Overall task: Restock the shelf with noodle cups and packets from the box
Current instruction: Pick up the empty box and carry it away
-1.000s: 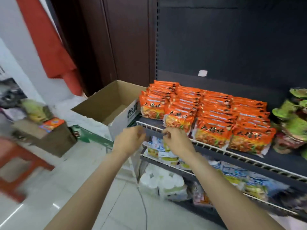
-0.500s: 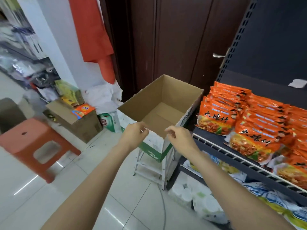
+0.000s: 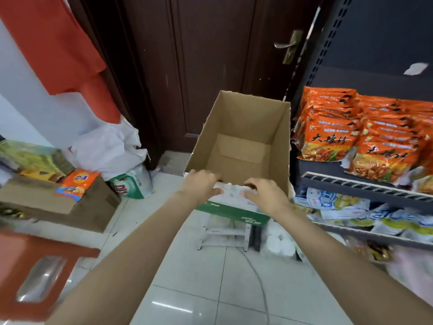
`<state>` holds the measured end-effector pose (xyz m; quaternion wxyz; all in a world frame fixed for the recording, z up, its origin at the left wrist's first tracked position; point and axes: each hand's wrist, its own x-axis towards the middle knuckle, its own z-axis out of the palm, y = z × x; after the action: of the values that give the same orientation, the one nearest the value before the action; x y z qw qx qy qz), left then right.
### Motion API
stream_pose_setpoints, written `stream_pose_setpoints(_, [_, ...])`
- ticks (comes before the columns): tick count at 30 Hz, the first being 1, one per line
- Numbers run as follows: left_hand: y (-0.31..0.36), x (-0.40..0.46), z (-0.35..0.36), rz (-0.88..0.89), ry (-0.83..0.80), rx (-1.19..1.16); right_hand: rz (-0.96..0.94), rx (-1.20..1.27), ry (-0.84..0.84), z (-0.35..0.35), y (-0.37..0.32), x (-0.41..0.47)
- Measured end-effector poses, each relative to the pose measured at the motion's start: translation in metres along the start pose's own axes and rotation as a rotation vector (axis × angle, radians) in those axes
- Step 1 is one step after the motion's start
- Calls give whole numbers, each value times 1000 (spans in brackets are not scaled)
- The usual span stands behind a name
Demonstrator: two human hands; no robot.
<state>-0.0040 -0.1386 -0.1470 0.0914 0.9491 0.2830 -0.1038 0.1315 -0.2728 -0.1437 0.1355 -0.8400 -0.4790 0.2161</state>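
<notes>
Cardboard dominates: at far left a closed brown carton (image 3: 58, 202) carries an orange packet (image 3: 77, 184) on its lid. At centre, the open box (image 3: 243, 139) on a white stool (image 3: 225, 233) shows only its bare bottom; left hand (image 3: 201, 184) and right hand (image 3: 264, 193) curl their fingers over its near rim. Orange noodle packets (image 3: 351, 134) fill the shelf (image 3: 365, 186) at right.

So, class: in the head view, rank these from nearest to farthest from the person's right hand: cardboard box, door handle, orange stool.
1. Cardboard box: right hand grips its near rim.
2. Door handle: above, on the door.
3. Orange stool: far lower left.
</notes>
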Motion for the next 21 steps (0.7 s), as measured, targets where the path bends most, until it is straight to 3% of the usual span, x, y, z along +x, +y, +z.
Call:
stream_pose_setpoints(7, [-10,-16,6,21,87,-58,157,-56,81,10,-16,-20])
stream_pose_setpoints(16, [3,-91,-4,158,373,-156,34,-34,451,17,-38,-95])
stream_pose_setpoints(21, [15,-157,-2,251,451,-247,-42,16,544,22,-51,-162])
